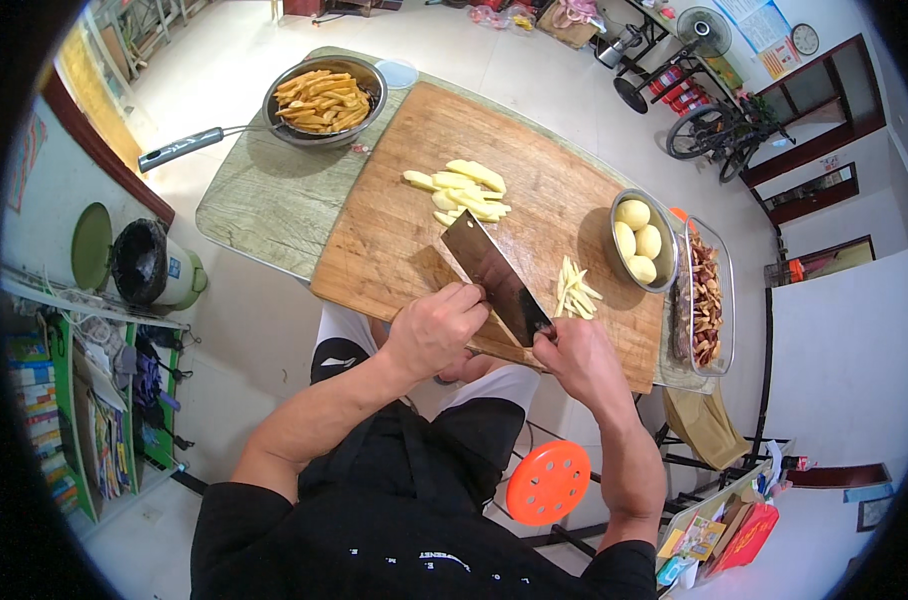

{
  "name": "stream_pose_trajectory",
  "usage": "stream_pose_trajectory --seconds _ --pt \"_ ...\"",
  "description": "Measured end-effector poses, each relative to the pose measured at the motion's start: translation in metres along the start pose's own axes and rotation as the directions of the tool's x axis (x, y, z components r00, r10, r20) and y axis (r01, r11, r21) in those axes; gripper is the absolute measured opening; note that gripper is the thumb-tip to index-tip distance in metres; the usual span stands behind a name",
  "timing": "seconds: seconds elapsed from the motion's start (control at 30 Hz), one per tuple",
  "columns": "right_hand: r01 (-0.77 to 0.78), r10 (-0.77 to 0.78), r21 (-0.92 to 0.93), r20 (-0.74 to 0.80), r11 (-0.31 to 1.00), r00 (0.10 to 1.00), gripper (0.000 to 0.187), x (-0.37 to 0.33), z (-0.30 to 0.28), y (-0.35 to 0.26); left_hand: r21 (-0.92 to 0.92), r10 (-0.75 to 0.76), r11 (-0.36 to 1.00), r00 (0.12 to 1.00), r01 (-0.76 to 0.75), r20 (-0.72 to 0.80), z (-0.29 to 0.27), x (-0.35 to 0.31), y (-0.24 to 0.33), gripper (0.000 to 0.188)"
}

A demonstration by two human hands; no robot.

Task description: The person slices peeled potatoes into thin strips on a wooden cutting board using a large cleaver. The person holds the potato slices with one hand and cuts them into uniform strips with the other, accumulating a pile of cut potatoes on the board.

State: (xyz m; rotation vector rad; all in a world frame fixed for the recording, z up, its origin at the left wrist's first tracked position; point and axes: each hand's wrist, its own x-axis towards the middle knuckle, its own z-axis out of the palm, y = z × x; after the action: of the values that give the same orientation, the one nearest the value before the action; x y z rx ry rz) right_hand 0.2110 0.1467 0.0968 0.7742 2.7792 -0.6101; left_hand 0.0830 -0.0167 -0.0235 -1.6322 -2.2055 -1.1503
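Observation:
A cleaver (499, 282) with a dark, broad blade slants over the near part of the wooden cutting board (394, 220). My right hand (581, 362) is closed around its handle by the board's near edge. My left hand (439, 328) has its fingers curled against the blade's left side; whatever they hold, if anything, is hidden. Beyond the blade lies a loose pile of pale potato slices (464, 190). Thin potato sticks (575, 290) are heaped just right of the cleaver. A metal bowl (619, 205) with several peeled potatoes (648, 241) stands on the board's right side.
At the far left of the green table (244, 205) stands a long-handled pan (274, 108) of yellow-brown strips (324, 102). A clear container (724, 300) of brown peelings (706, 300) is at the right edge. An orange stool (549, 483) stands below the board; a lidded bin (189, 280) stands left.

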Motion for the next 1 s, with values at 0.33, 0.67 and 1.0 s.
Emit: stream_pose_trajectory --seconds 0.33,0.67,1.0 --pt "0.026 -0.024 -0.066 0.026 0.997 0.999 0.028 0.002 -0.003 -0.006 -0.011 -0.026 1.0 1.0 0.026 0.009 -0.002 0.001 0.004 0.013" --pt "0.067 -0.066 0.03 -0.04 0.997 0.997 0.03 0.018 0.015 0.025 -0.007 0.04 0.999 0.998 -0.04 -0.046 0.007 0.001 -0.004 0.026" --pt "-0.162 0.168 0.924 0.108 0.348 0.98 0.014 0.006 0.049 0.054 -0.853 -0.553 0.348 0.82 0.389 0.148 0.007 0.022 0.005 0.042"
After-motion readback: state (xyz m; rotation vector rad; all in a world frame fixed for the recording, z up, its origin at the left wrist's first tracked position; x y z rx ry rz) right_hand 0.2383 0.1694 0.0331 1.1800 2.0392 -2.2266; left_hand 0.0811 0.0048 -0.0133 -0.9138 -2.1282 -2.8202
